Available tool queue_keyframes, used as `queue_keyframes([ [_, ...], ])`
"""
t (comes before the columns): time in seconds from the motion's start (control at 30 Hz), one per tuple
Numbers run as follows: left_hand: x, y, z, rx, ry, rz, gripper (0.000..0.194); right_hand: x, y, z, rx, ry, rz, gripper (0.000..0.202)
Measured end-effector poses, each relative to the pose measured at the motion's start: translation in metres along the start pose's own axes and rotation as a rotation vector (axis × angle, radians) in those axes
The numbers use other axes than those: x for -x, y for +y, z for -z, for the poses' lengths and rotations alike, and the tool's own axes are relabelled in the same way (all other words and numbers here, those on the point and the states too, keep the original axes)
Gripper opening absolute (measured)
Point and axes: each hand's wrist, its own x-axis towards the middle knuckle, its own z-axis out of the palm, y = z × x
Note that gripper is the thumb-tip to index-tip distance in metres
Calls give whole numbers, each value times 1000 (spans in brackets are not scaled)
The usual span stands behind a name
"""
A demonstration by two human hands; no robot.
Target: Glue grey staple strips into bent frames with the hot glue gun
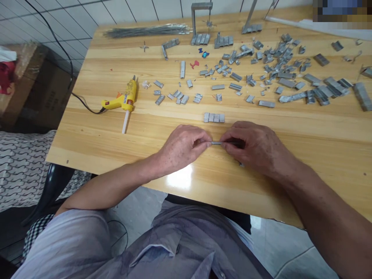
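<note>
Between my two hands is a thin grey strip of staples [216,143], held just above or on the wooden table. My left hand [186,146] pinches its left end with thumb and fingertips. On the other end, my right hand [255,145] closes in the same kind of pinch and hides part of the strip. Just beyond my fingers lies a flat panel of staple pieces [214,117] set side by side. A small grey bit [241,164] shows under my right hand.
A yellow glue gun [124,99] lies at left, its cord running off the table [95,147]. Loose staple pieces [283,58] are scattered at right. Along the back are a bundle of thin wires [148,30] and an upright frame of staple strips [194,23].
</note>
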Motion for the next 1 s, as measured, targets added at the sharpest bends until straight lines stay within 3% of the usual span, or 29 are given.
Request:
queue_keyframes([
  [0.5, 2, -2, -3, -17, 20, -3, 7, 0, 5, -3, 5, 40, 61, 18],
  [1.0, 1, -2, -3, 14, 6, -9, 6, 0, -1, 0, 6, -7, -4, 18],
])
